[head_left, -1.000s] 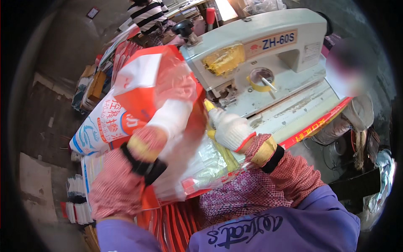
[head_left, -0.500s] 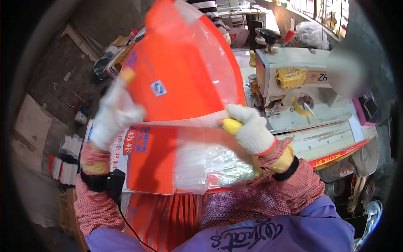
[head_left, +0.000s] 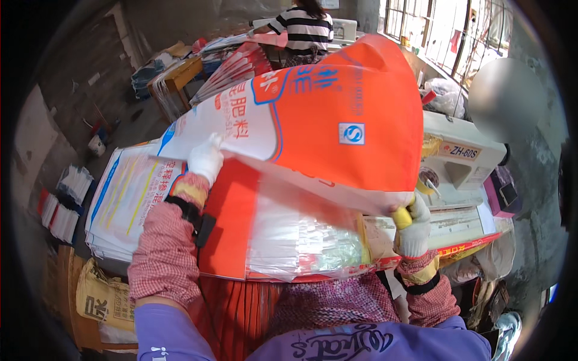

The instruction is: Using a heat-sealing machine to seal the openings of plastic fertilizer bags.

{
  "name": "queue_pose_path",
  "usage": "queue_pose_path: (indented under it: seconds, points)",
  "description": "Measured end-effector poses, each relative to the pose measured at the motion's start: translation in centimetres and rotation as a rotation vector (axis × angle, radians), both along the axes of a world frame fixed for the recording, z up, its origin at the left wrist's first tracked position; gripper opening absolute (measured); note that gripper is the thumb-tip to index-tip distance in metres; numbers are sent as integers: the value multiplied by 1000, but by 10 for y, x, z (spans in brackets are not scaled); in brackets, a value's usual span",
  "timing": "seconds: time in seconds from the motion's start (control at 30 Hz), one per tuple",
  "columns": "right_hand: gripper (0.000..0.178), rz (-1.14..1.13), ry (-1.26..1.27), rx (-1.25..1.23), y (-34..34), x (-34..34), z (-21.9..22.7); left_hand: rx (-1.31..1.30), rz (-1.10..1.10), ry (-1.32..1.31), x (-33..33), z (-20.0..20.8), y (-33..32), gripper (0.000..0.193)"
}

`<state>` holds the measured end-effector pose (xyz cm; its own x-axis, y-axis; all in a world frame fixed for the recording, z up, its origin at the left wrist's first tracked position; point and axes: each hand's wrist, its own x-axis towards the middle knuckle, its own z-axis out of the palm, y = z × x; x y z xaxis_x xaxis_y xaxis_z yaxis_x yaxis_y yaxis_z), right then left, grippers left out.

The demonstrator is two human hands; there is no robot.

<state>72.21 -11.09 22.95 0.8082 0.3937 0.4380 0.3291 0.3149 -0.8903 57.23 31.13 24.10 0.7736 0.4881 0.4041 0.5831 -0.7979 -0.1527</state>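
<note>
A large orange and white printed sack (head_left: 367, 144) billows up above the worktable, its near edge stretched between my hands. My left hand (head_left: 206, 159), in a white glove, is closed on that edge at the white part of the sack. At the near right corner my right hand (head_left: 414, 227) grips the edge; its glove is white with yellow wrapping on the fingers. Beneath the raised sack lies a stack of flat sacks, with white printed ones (head_left: 123, 204) at the left and a translucent, shiny part (head_left: 301, 240) in the middle.
A sewing machine (head_left: 466, 153) stands right of the sack, with a tape roll (head_left: 428, 179) and a purple box (head_left: 503, 191) by it. Folded bundles (head_left: 63, 198) sit at the left. Farther off, a person in a striped top (head_left: 304, 30) is near a wooden table (head_left: 174, 78).
The sack has swung right and spread wider, showing more of its white printed part. My right hand has moved right and down; my left hand, blurred before, has moved right and holds the edge.
</note>
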Motion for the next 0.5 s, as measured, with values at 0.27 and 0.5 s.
queue_pose_path:
  seconds: [0.27, 0.5]
  points:
    - [27, -269, -146, -885, -18, 11, -7, 564, -41, -243, -57, 119, -45, 28]
    - [42, 40, -561, -469, 25, 4, 55, -18, -3, 340, -249, 24, -23, 30]
